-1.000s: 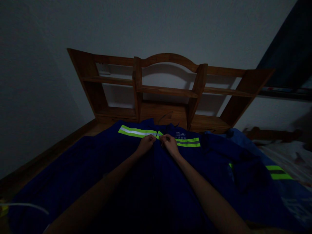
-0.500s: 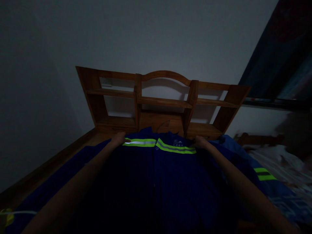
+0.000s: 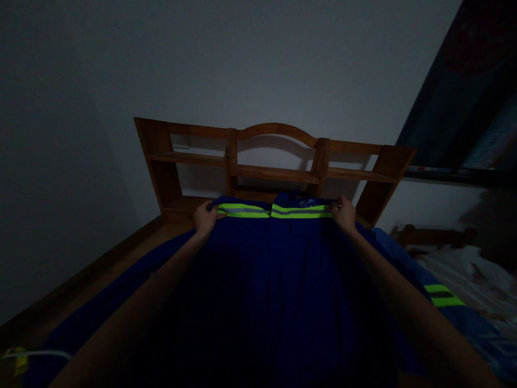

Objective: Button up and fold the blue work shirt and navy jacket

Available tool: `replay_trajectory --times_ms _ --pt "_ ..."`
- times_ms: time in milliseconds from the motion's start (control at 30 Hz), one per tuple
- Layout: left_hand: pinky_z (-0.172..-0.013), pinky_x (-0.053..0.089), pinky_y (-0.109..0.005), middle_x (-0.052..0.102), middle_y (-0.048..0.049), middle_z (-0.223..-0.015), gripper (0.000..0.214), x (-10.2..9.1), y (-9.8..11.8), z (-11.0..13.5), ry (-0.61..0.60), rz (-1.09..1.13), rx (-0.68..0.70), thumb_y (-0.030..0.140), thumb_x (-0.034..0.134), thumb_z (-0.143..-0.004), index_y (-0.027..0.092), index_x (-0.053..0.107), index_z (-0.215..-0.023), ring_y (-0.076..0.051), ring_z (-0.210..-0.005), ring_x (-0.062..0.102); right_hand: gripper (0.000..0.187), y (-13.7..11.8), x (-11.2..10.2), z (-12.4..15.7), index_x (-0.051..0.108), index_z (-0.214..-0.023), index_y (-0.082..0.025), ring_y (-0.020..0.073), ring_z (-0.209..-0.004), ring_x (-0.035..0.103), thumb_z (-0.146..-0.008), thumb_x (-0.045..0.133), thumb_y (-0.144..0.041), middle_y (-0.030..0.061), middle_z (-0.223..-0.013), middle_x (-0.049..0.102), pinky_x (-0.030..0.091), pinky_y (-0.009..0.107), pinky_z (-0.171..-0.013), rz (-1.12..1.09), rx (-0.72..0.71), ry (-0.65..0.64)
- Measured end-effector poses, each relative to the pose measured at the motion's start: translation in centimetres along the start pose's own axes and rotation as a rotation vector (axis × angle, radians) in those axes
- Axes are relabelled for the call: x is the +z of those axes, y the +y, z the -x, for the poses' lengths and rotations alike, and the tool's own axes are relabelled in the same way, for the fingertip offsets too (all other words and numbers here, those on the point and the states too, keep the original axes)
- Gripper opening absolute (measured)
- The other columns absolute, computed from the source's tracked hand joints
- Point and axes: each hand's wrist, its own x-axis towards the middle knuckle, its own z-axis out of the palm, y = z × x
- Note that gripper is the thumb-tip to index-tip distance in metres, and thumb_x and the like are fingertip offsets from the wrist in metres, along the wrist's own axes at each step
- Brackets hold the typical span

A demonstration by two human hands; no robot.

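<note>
A dark blue work jacket with a yellow-green and silver reflective band across its chest is spread out in front of me. My left hand pinches the cloth at the left end of the band. At the band's right end, close to a small white print, my right hand grips the jacket. Its upper edge is raised between my two hands, in front of the headboard. Deep shadow hides much of the lower part.
A wooden headboard with shelves stands against the pale wall. Blue cloth with a reflective stripe lies at right, beside white bedding. A dark window is at upper right. A yellow item sits at lower left.
Both hands have lifted the jacket's chest part upward, so it now covers more of the headboard's lower section. The band sits higher and the collar has folded back out of sight.
</note>
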Motion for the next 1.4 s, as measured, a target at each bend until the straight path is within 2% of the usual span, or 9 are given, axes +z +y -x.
replay_trajectory --times_ms 67,167,300,400,500,633,767,967,1400 --pt "-0.084 0.047 -0.033 0.064 -0.0089 -0.098 0.037 1.0 0.5 0.4 0.154 0.022 0.086 0.039 0.041 -0.086 0.015 0.06 -0.107 -0.023 -0.093 0.061 0.022 -1.3 0.8 -0.1 0.054 -0.099 -0.012 0.0248 -0.089 0.054 -0.084 0.041 -0.022 0.0139 -0.093 0.059 0.042 0.036 -0.08 -0.075 -0.097 0.119" --pt "-0.095 0.043 -0.037 0.055 -0.0127 -0.11 0.04 2.7 -0.1 1.6 0.217 -0.013 0.196 0.037 0.049 -0.083 0.013 0.054 -0.116 -0.025 -0.106 0.056 0.024 -2.4 2.4 1.7 0.05 -0.106 -0.013 0.0245 -0.099 0.052 -0.085 0.04 -0.019 0.0149 -0.105 0.055 0.041 0.037 -0.087 -0.152 -0.247 0.062" --pt "-0.096 0.043 -0.038 0.037 -0.0174 -0.131 0.068 4.4 -2.3 4.4 -0.094 -0.09 0.248 0.028 0.059 -0.076 0.013 0.031 -0.136 -0.025 -0.109 0.056 0.042 -2.1 3.9 6.0 0.041 -0.125 -0.013 0.025 -0.116 0.047 -0.084 0.046 -0.022 0.0167 -0.141 0.028 0.042 0.034 -0.092 -0.041 -0.324 -0.214" --pt "-0.092 0.046 -0.041 0.023 -0.019 -0.142 0.066 4.6 -2.0 6.8 -0.209 -0.251 0.244 0.025 0.059 -0.075 0.015 0.034 -0.136 -0.03 -0.113 0.053 0.047 -2.6 3.6 9.0 0.041 -0.128 -0.012 0.0283 -0.11 0.053 -0.083 0.049 -0.024 0.0187 -0.147 0.018 0.046 0.035 -0.084 0.139 -0.268 -0.408" --pt "-0.092 0.045 -0.039 0.031 -0.0157 -0.14 0.047 4.6 0.9 9.0 -0.208 -0.256 0.366 0.024 0.055 -0.078 0.016 0.049 -0.124 -0.03 -0.114 0.052 0.039 -5.3 2.2 11.5 0.047 -0.124 -0.014 0.0269 -0.099 0.059 -0.085 0.046 -0.023 0.019 -0.14 0.032 0.047 0.034 -0.075 0.186 -0.275 -0.398" --pt "-0.081 0.047 -0.028 0.064 -0.0072 -0.099 0.02 5.6 4.2 11.4 -0.532 -0.083 0.511 0.027 0.054 -0.079 0.018 0.067 -0.091 -0.019 -0.088 0.062 0.022 -10.1 0.9 14.7 0.061 -0.099 -0.021 0.018 -0.088 0.06 -0.085 0.045 -0.017 0.0065 -0.105 0.06 0.043 0.026 -0.076 -0.089 -0.496 -0.484" --pt "-0.065 0.044 -0.023 0.069 -0.0037 -0.075 0.021 7.0 3.3 13.2 -0.716 0.053 0.314 0.034 0.058 -0.076 0.017 0.069 -0.078 -0.016 -0.071 0.062 0.02 -11.5 1.8 17.3 0.065 -0.077 -0.02 0.0135 -0.08 0.06 -0.08 0.047 -0.011 0.0014 -0.086 0.064 0.042 0.022 -0.075 -0.328 -0.497 -0.59" --pt "-0.062 0.042 -0.02 0.069 -0.0026 -0.075 0.026 7.0 1.1 13.5 -0.919 0.216 0.264 0.039 0.068 -0.069 0.016 0.069 -0.08 -0.014 -0.07 0.06 0.031 -9.8 3.5 18.7 0.07 -0.086 -0.023 0.0129 -0.082 0.06 -0.078 0.045 -0.007 -0.0001 -0.091 0.064 0.042 0.022 -0.078 -0.473 -0.464 -0.652" --pt "-0.059 0.041 -0.022 0.062 0.0001 -0.071 0.011 6.9 2.6 15.3 -0.803 0.123 0.285 0.024 0.064 -0.072 0.017 0.059 -0.078 -0.013 -0.067 0.057 0.03 -10.4 3.5 19.5 0.069 -0.095 -0.025 0.0118 -0.082 0.06 -0.08 0.049 -0.009 -0.0007 -0.095 0.062 0.043 0.022 -0.074 -0.416 -0.496 -0.616"
